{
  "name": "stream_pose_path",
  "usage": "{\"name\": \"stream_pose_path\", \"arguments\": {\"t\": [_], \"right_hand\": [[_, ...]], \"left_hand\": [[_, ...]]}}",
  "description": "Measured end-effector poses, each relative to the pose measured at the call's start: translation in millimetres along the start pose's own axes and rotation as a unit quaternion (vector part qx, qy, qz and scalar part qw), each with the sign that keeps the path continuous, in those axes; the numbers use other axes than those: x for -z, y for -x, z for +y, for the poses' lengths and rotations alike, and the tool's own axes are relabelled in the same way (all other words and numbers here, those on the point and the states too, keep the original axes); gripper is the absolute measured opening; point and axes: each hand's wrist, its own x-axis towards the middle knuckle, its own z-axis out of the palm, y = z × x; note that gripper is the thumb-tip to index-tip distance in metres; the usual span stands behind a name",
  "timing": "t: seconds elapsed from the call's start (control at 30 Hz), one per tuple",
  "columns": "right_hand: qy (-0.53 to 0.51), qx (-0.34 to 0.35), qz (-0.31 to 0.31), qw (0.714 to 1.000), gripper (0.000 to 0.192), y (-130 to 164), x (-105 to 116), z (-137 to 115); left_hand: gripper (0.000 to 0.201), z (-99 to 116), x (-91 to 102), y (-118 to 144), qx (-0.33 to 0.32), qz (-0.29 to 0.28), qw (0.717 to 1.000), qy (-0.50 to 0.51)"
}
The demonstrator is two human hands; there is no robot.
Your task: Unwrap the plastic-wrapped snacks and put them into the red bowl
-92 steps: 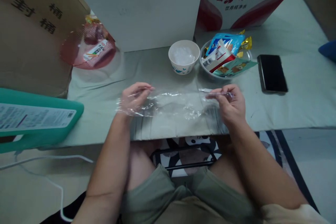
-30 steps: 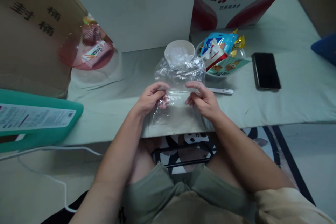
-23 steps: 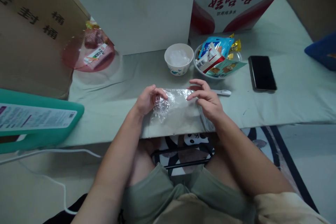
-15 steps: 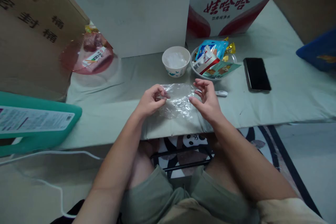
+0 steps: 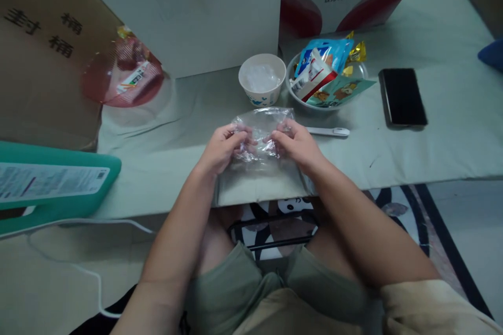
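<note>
A crumpled clear plastic bag stretches between my two hands, above the cloth-covered surface near its front edge. Its left side is pinched in my left hand, with the fingertips partly inside or behind the film. My right hand grips the opposite side, thumb pointing inward. Just beyond the bag stands a paper cup with a crumpled clear material in it. A white-handled utensil lies to the right of my right hand, its left end hidden.
A bowl of wrapped snacks stands behind my right hand, with a phone farther right. Cartons line the back. On the left are a red translucent lidded container and a green jug.
My hands have come closer together and closed on the bag, which is bunched up and lifted somewhat. The camera view has shifted slightly, and more of the white utensil handle shows.
</note>
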Motion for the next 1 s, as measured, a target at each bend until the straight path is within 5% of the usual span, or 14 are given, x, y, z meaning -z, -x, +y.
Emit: {"name": "stream_pose_path", "arguments": {"t": [0.2, 0.33, 0.43, 0.53, 0.63, 0.7, 0.83, 1.0], "right_hand": [[-0.035, 0.018, 0.034, 0.999, 0.02, -5, -2, -8], [-0.053, 0.021, 0.0, 0.998, 0.019, 0, 4, -9], [0.046, 0.05, -0.008, 0.998, 0.03, 3, 9, -6], [0.166, 0.084, 0.052, 0.981, 0.023, 4, 9, -2], [0.135, 0.074, 0.083, 0.985, 0.038, 3, 7, 2], [0.113, 0.067, 0.076, 0.988, 0.029, 3, 7, 2], [0.12, 0.094, 0.061, 0.986, 0.02, 7, 8, -2], [0.18, 0.131, 0.098, 0.97, 0.013, 11, 12, -9]], "left_hand": [[0.022, 8, 13.9, -1, -0.094, 0.021, 0.995, 0.007], [0.018, 13, 20.7, 5, -0.11, -0.002, 0.993, 0.042], [0.034, 11, 23.0, 5, -0.12, -0.026, 0.989, -0.081], [0.022, 3, 19.8, -1, -0.156, 0.021, 0.961, -0.227], [0.055, -5, 12.7, -9, -0.187, 0.059, 0.971, -0.134], [0.068, -9, 6.2, -15, -0.183, 0.056, 0.981, -0.04], [0.055, -15, -13.5, -22, -0.138, 0.005, 0.99, -0.018], [0.051, -14, -39.6, -19, -0.212, 0.092, 0.972, 0.038]]}}
